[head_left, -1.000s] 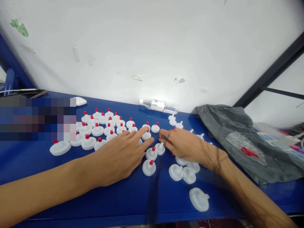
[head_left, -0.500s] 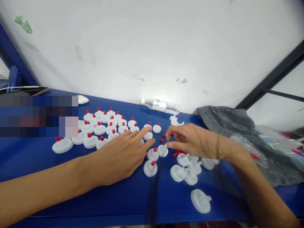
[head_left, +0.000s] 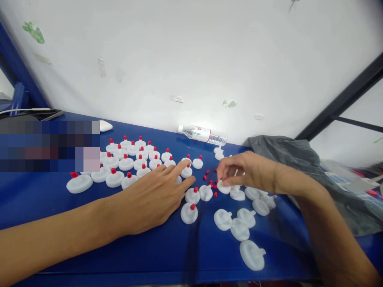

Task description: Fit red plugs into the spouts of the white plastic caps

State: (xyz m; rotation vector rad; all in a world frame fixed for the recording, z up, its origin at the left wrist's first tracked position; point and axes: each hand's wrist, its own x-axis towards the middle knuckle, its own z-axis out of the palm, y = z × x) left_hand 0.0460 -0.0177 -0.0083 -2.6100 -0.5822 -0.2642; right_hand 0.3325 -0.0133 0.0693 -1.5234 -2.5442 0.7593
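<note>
My left hand (head_left: pixel 155 197) lies flat on the blue table (head_left: pixel 119 243), fingers stretched out toward white discs with red caps (head_left: pixel 131 157); its fingertips touch one capped disc (head_left: pixel 186 171). My right hand (head_left: pixel 247 171) hovers over the uncapped white discs (head_left: pixel 239 223), fingers pinched on one white disc (head_left: pixel 224 186). Loose red caps (head_left: pixel 211 183) lie scattered between the hands. An uncapped disc (head_left: pixel 206 193) stands just right of my left thumb, beside two capped discs (head_left: pixel 190 205).
A clear plastic bottle (head_left: pixel 202 134) lies on its side at the wall. A grey plastic bag (head_left: pixel 299 159) is heaped at the right. A white oval object (head_left: pixel 105 126) sits at the back left. A blurred patch covers the left.
My right hand has lifted and drawn back to the right, uncovering the red caps and several uncapped discs, and now pinches a white disc. My left hand has stayed put.
</note>
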